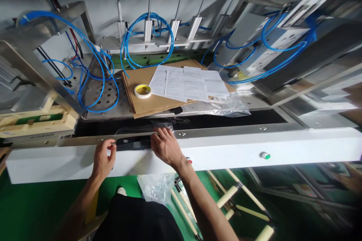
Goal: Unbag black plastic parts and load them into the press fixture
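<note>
A long flat black part [134, 144] lies along the front ledge of the machine, with a small lighter rectangle on its face. Clear plastic film [135, 130] spreads behind and over its far edge. My right hand [165, 145] is closed over the part's right end, fingertips bent down where film and part meet. At the left end is my left hand [104, 158], thumb and forefinger curled together in a pinch beside the part. Whatever sits between those fingertips is too small to make out.
Beyond a dark slot, cardboard sheets [158, 105] carry printed papers [186, 83] and a tape roll [143, 91]. Blue air hoses [147, 41] loop around metal cylinders. A green button [265, 156] and a red button [189, 160] stick out of the white front beam [226, 150].
</note>
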The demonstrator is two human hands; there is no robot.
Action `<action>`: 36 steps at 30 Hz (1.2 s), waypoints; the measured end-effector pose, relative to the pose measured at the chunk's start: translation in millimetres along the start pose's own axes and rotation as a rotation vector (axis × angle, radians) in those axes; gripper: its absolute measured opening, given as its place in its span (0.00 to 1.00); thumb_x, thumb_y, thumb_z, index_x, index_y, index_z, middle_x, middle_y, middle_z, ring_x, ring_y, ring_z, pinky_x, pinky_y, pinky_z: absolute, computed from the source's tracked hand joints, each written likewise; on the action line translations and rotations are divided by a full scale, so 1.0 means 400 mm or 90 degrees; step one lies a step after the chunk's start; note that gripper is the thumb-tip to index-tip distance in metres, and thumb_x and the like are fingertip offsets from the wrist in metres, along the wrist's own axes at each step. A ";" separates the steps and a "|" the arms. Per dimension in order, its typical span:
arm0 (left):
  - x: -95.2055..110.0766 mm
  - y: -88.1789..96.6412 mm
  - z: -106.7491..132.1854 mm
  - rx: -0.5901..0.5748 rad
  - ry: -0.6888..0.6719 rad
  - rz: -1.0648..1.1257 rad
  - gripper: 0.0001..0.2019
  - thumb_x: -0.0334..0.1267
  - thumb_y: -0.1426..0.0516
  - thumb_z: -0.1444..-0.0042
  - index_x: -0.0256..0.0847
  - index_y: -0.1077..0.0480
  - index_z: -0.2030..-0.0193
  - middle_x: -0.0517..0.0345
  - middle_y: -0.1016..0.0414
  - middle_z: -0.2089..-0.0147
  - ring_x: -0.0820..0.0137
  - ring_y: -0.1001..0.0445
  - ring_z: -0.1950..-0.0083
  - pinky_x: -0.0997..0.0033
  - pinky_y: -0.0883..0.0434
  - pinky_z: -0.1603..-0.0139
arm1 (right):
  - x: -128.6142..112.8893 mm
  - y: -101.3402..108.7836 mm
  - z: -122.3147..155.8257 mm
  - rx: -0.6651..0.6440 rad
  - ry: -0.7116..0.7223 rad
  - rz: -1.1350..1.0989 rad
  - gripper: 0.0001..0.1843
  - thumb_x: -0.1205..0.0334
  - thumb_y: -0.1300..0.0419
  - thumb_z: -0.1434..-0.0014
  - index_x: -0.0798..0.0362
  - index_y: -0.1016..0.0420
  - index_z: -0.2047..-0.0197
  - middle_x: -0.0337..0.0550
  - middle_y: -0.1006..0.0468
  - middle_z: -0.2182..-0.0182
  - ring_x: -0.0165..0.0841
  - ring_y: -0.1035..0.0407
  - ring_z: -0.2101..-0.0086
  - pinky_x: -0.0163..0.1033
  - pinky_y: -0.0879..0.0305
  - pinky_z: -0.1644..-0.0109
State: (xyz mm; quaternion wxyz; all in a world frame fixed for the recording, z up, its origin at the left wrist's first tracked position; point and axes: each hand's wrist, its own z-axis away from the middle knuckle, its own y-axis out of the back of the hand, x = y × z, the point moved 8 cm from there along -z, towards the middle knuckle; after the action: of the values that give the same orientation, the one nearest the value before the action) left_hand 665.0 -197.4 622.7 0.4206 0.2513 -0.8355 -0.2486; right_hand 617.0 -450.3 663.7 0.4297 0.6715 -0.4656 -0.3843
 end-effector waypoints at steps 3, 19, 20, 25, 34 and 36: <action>0.038 0.038 0.008 0.064 -0.033 -0.079 0.10 0.42 0.45 0.27 0.40 0.26 0.50 0.48 0.19 0.58 0.58 0.21 0.56 0.58 0.26 0.52 | 0.006 -0.022 -0.012 -0.024 0.007 -0.025 0.07 0.67 0.45 0.30 0.54 0.27 0.60 0.48 0.22 0.61 0.40 0.35 0.62 0.45 0.44 0.52; 0.193 -0.139 0.006 -0.408 -0.359 -0.198 0.24 0.40 0.41 0.31 0.37 0.32 0.31 0.44 0.24 0.33 0.53 0.25 0.35 0.51 0.26 0.36 | -0.047 0.059 0.053 0.057 -0.067 -0.061 0.16 0.55 0.45 0.25 0.53 0.26 0.41 0.53 0.20 0.49 0.45 0.31 0.50 0.52 0.41 0.40; 0.199 -0.132 -0.003 -0.433 -0.353 -0.159 0.24 0.40 0.40 0.31 0.36 0.31 0.32 0.44 0.23 0.34 0.54 0.24 0.36 0.52 0.26 0.36 | -0.069 0.068 0.065 0.076 -0.054 -0.061 0.18 0.53 0.43 0.26 0.53 0.26 0.39 0.54 0.20 0.47 0.46 0.32 0.48 0.53 0.41 0.38; 0.216 -0.121 -0.055 -0.540 -0.300 -0.032 0.14 0.34 0.40 0.34 0.40 0.25 0.43 0.47 0.21 0.40 0.57 0.23 0.38 0.55 0.25 0.35 | -0.147 0.016 0.086 -0.002 0.033 -0.041 0.18 0.66 0.44 0.26 0.53 0.26 0.36 0.50 0.19 0.51 0.43 0.30 0.54 0.47 0.37 0.46; 0.226 -0.067 -0.084 -0.301 -0.365 -0.110 0.17 0.40 0.41 0.31 0.42 0.29 0.37 0.45 0.21 0.43 0.55 0.23 0.43 0.54 0.27 0.40 | -0.084 -0.012 0.001 -0.120 -0.089 -0.080 0.17 0.66 0.39 0.36 0.59 0.25 0.45 0.50 0.20 0.60 0.42 0.31 0.59 0.48 0.38 0.49; 0.222 -0.086 -0.063 -0.318 -0.385 -0.135 0.17 0.39 0.39 0.32 0.42 0.29 0.38 0.45 0.22 0.42 0.54 0.23 0.43 0.54 0.26 0.40 | -0.066 -0.024 -0.027 -0.123 -0.119 -0.062 0.11 0.62 0.40 0.34 0.58 0.23 0.52 0.52 0.21 0.60 0.43 0.32 0.58 0.48 0.39 0.49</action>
State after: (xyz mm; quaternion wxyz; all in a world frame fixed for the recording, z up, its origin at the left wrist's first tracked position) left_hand 647.1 -284.5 665.7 0.1764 0.1415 -0.8048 -0.5487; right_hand 622.6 -421.0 661.5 0.4282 0.6100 -0.4311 -0.5086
